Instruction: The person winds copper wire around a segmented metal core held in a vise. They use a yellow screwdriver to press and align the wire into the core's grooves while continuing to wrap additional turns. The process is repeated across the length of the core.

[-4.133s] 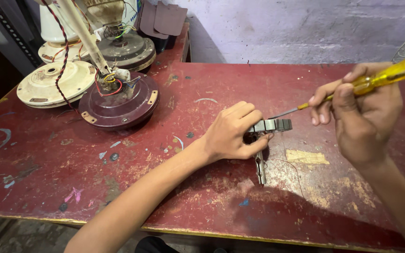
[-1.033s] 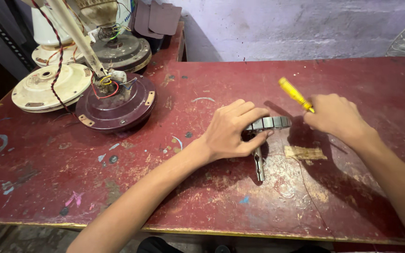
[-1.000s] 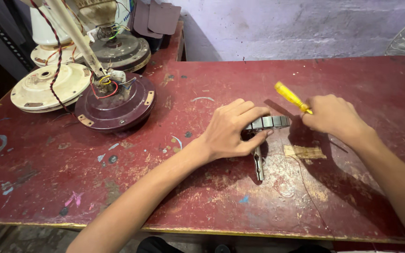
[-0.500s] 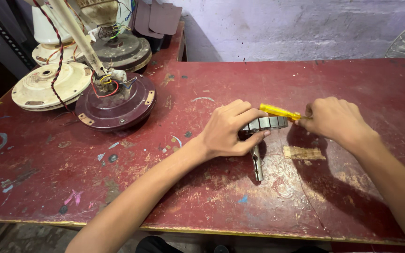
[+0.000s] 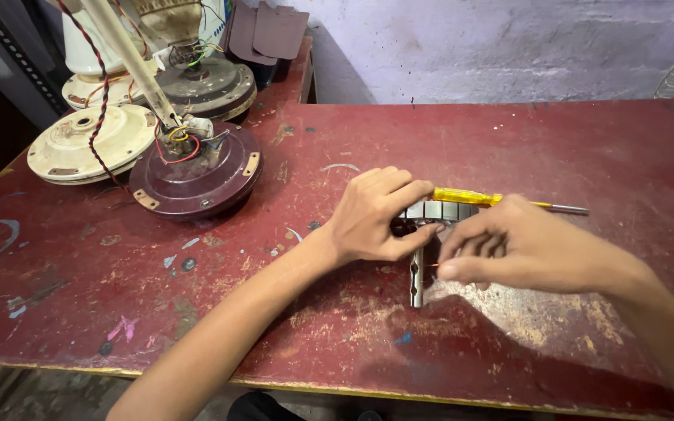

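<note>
My left hand [image 5: 372,214] rests on the worn red-painted wooden table [image 5: 509,140], fingers curled and clamped over one end of a small grey metal block built of stacked plates [image 5: 438,210]. Only the top edge of that block shows; the rest is covered by both hands. My right hand [image 5: 524,249] lies just beside it, fingers bent downward toward the block, fingertips [image 5: 450,270] close together. Whether they actually pinch anything I cannot tell, since the contact point is hidden beneath the palm. A narrow grey metal strip [image 5: 416,279] extends from under the block toward me; its upper end is concealed.

A screwdriver with a translucent yellow handle and a steel shaft [image 5: 466,196] lies flat on the table just behind the block, touched by neither hand as far as I can see.

At far left, a dark maroon round ceiling-fan motor housing [image 5: 195,168] with coloured wires sits beside a cream round fan cover [image 5: 91,144]. My right forearm is cut off at the frame edge.
</note>
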